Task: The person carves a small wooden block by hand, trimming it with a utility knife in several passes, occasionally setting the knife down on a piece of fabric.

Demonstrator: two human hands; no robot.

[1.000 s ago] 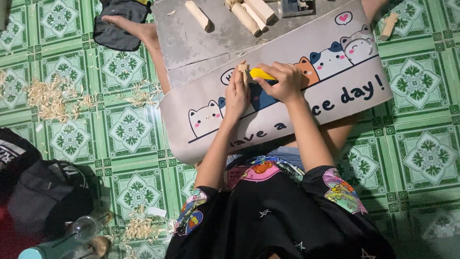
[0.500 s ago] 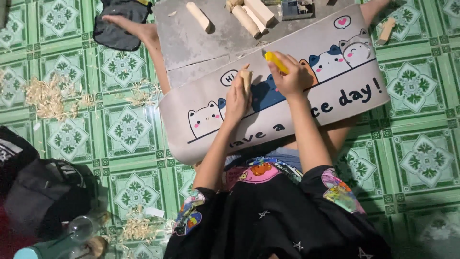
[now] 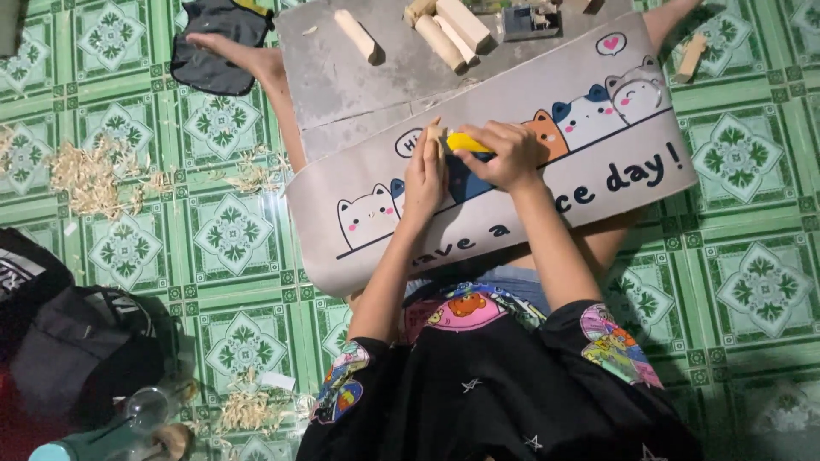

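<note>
Wood piece (image 3: 436, 137) gripped in your left hand (image 3: 424, 175); yellow-handled knife (image 3: 467, 142) clenched in your right hand (image 3: 504, 155). Surroundings: cat-print mat (image 3: 598, 171), wooden blocks (image 3: 444, 30), shavings (image 3: 85, 175).

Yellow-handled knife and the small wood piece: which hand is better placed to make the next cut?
Probably the right hand: it already grips the yellow-handled knife, pointed at the wood piece. The left hand is holding that piece over the grey mat.

Open stretch of cat-print mat (image 3: 598, 183) right of the right hand (image 3: 504, 154). Crowded ahead: wooden pegs (image 3: 448, 34) and a small dark tool (image 3: 528, 21) on the grey board (image 3: 342, 77). Wood shavings (image 3: 85, 175) and bags (image 3: 77, 350) littering the floor (image 3: 752, 282) at left.
</note>
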